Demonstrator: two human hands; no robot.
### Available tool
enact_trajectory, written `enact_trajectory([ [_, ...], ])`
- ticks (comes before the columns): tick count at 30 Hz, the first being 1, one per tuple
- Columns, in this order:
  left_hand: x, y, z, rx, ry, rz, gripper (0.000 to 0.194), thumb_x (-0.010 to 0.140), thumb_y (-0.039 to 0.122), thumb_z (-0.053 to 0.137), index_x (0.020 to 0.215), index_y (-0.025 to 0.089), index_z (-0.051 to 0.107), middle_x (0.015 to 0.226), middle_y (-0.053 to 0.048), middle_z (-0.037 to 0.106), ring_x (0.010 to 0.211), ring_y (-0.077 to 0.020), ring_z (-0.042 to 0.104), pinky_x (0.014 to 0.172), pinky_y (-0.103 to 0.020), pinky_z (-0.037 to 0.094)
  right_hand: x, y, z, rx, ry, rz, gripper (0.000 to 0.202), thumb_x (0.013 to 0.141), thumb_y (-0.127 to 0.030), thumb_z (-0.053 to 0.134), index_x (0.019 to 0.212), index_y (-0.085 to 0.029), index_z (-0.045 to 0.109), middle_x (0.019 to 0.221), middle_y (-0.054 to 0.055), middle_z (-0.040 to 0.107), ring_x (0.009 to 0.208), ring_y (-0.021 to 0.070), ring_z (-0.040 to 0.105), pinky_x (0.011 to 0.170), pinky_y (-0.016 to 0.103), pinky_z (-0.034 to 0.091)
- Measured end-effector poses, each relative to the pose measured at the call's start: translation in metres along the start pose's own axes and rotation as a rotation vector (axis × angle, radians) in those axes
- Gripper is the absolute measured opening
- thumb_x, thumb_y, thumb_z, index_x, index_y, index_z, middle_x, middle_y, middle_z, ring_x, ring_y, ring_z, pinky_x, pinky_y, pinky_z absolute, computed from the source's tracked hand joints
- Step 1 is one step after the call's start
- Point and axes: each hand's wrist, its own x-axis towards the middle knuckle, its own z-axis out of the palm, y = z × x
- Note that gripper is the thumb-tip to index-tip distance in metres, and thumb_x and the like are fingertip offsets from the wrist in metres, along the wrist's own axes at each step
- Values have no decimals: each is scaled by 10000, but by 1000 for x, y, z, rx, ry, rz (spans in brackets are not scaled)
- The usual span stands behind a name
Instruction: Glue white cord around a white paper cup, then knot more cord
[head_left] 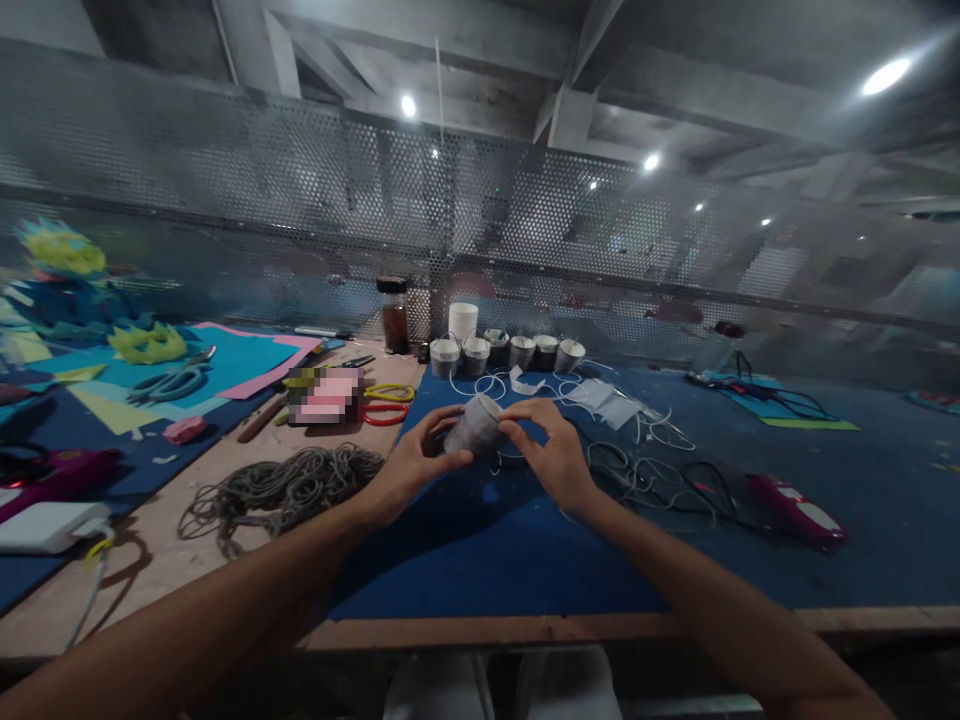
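Note:
A small grey cup (pixel 474 424) with a pale rim hangs tilted above the blue mat (pixel 517 560). My left hand (pixel 424 455) is wrapped round its left side and base, fingers curled. At the rim's right side, my right hand (pixel 551 450) pinches the edge between thumb and fingertips. Beyond the hands stands a row of small grey-and-white cups (pixel 521 352), with a stack of white cups (pixel 463 320) behind them. Thin white cord (pixel 487 385) lies looped near the row.
Grey cord (pixel 300 485) lies heaped at left, near red-handled pliers (pixel 386 413) and scissors (pixel 169 383). A dark jar (pixel 394 318) stands behind. At right lie a purple tool (pixel 799 512) and tangled cords (pixel 652 485). A perforated screen (pixel 487 220) rises behind the table.

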Motion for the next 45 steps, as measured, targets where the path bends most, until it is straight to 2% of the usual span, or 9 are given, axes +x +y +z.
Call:
enact_trajectory([
  [6, -1, 0, 2, -20, -2, -20, 698, 669, 285, 827, 1289, 224, 512, 1320, -120, 569, 1231, -312, 525, 980, -401, 447, -2, 0, 2, -14, 16, -18, 72, 929, -271, 601, 896, -231, 650, 928, 38, 668, 921, 205, 598, 870, 371, 470],
  [12, -6, 12, 4, -344, -179, -243, 432, 882, 457, 580, 1240, 216, 596, 1255, -115, 631, 1163, -322, 567, 952, -462, 462, -2, -1, 3, 8, -25, -38, 69, 933, -271, 596, 902, -236, 646, 924, 38, 661, 926, 203, 595, 856, 360, 475],
  [16, -5, 10, 3, -388, -181, -298, 410, 890, 485, 554, 1195, 226, 646, 1182, -96, 676, 1115, -303, 590, 931, -429, 467, -3, -1, 4, 25, -64, -44, 73, 937, -275, 589, 917, -241, 651, 939, 38, 665, 935, 204, 596, 868, 364, 479],
  [19, -5, 8, 3, -353, -130, -260, 361, 855, 430, 635, 1155, 230, 663, 1135, -81, 695, 1033, -274, 629, 858, -371, 491, -3, -2, 4, 18, -69, -39, 82, 940, -277, 582, 949, -247, 657, 973, 42, 672, 966, 212, 599, 901, 383, 474],
  [26, -5, 10, 5, -292, -101, -178, 471, 790, 326, 744, 1222, 180, 627, 1099, -99, 698, 911, -221, 652, 796, -318, 491, -5, -6, 3, -7, -60, -64, 62, 935, -270, 588, 937, -239, 642, 954, 48, 665, 967, 220, 596, 894, 396, 470],
  [31, -3, 6, 2, -187, -35, -111, 493, 733, 314, 791, 1182, 166, 650, 1115, -102, 690, 963, -248, 632, 815, -327, 470, -4, -6, 3, -42, -111, -58, 74, 940, -270, 577, 929, -241, 644, 958, 52, 667, 969, 226, 588, 900, 405, 464],
  [37, 2, 1, -1, 10, 74, 8, 575, 648, 307, 838, 1172, 181, 637, 1167, -103, 683, 1101, -303, 592, 925, -387, 444, -4, -10, 4, -80, -20, -86, 97, 936, -269, 588, 1002, -261, 658, 1036, 46, 684, 1025, 230, 586, 936, 423, 445],
  [41, 2, 2, 2, 114, 75, 49, 597, 596, 283, 861, 1141, 184, 638, 1135, -98, 695, 1095, -306, 597, 955, -411, 437, -7, -10, 8, -110, -37, -119, 57, 903, -303, 643, 900, -246, 648, 962, 44, 690, 985, 233, 591, 912, 421, 439],
  [45, 1, 4, 4, 134, 61, 40, 620, 587, 274, 865, 1149, 185, 620, 1133, -101, 681, 1072, -292, 601, 934, -416, 454, -10, -10, 10, -140, -59, -142, 73, 930, -284, 602, 876, -239, 622, 955, 43, 685, 965, 227, 582, 901, 420, 426],
])
